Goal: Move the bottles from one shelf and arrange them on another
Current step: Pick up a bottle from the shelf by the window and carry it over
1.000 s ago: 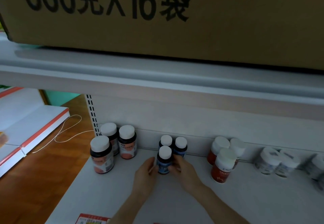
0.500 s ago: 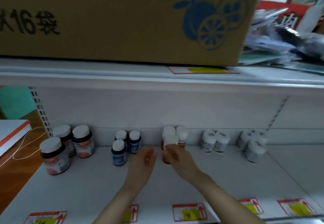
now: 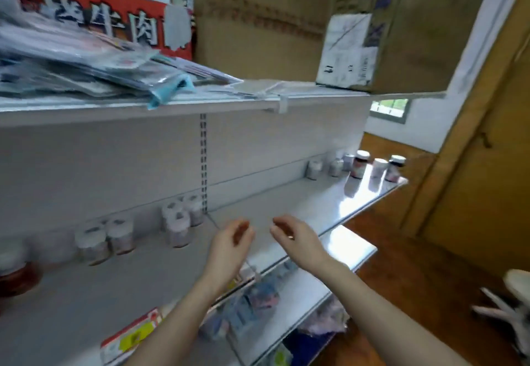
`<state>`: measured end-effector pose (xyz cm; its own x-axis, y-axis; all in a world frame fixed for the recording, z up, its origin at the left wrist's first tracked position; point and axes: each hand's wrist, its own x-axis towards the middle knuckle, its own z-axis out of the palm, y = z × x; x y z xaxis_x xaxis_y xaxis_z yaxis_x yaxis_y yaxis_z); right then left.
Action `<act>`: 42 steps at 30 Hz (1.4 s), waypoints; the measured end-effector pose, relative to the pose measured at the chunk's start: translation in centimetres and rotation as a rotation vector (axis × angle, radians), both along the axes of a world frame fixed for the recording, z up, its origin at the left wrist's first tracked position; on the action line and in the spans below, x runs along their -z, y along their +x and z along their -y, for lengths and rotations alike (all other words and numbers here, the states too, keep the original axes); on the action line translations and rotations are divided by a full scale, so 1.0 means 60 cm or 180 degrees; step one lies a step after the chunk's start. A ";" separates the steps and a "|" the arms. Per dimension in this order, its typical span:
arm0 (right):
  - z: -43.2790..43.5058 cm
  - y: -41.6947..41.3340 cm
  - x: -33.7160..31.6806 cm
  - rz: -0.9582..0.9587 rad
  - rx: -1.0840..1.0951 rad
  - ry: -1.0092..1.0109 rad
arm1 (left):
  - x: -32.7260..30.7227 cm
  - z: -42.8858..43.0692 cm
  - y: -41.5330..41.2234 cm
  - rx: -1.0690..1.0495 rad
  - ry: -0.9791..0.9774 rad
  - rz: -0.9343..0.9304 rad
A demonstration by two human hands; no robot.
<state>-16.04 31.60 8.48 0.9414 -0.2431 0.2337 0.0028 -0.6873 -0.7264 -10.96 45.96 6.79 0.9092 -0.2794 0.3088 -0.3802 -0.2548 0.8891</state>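
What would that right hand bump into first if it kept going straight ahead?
Likely the white back panel; the right hand points across a bare stretch of shelf. Depth is unclear.

hands (image 3: 231,241): 2 | bottles (image 3: 179,229): roughly 12 — blurred | cardboard boxes (image 3: 258,27): 2 | red sign (image 3: 86,18): 1

Labels: white-capped bottles (image 3: 177,222) blurred, print unreadable.
Left edge: reddish bottle (image 3: 14,275) cropped.
Right edge: pale shoe (image 3: 517,282) cropped.
Lower shelf (image 3: 354,249): packets (image 3: 258,299) smeared, unidentifiable.

White shelf (image 3: 286,202) carries clustered white-capped bottles (image 3: 178,226) along its back.
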 end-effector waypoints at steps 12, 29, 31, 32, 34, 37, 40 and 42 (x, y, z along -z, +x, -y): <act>0.385 -0.020 0.037 0.0077 0.1154 0.0399 | 0.022 0.430 0.064 0.0959 0.0109 -0.0165; 0.717 0.297 0.073 -0.0397 0.0921 0.0561 | 0.058 0.718 0.353 0.0152 0.0718 -0.0550; 0.733 0.353 0.089 -0.0434 0.0751 0.0652 | 0.067 0.725 0.387 -0.0099 0.0800 -0.0633; 0.739 0.379 0.095 -0.0465 0.0630 0.0665 | 0.070 0.728 0.403 -0.0225 0.0816 -0.0677; 0.754 0.431 0.106 -0.0569 0.0371 0.0639 | 0.072 0.736 0.436 -0.0416 0.0828 -0.0785; 0.773 0.502 0.114 -0.0728 0.0041 0.0512 | 0.073 0.750 0.481 -0.0538 0.1102 -0.0943; 0.781 0.560 0.121 -0.0879 -0.0222 0.0286 | 0.080 0.767 0.515 -0.0577 0.1235 -0.0932; 0.782 0.590 0.136 -0.0975 -0.0459 0.0240 | 0.095 0.781 0.530 -0.0604 0.1197 -0.0984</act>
